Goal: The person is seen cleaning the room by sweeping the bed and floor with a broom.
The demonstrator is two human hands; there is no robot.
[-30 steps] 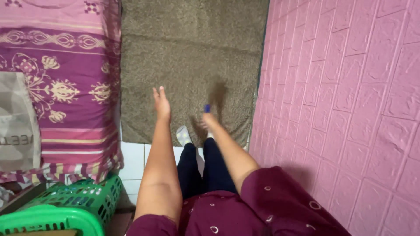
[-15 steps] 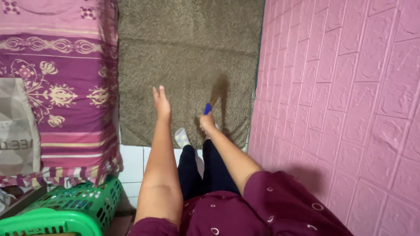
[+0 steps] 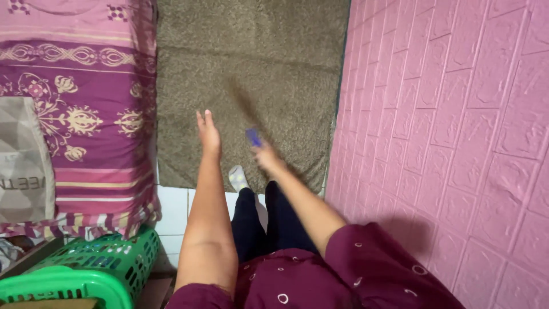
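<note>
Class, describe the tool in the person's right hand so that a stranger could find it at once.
Start at the brown carpet between the patterned bed and the pink brick wall. Over its near edge, the right hand grips a blurred broom. Its blue-purple handle tip is the only blue thing there.

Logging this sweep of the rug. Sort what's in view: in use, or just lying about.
In use:
right hand
blue-handled broom
brown rug

Lying about:
left hand, open, holding nothing
green basket
purple patterned bedding
grey bag
</note>
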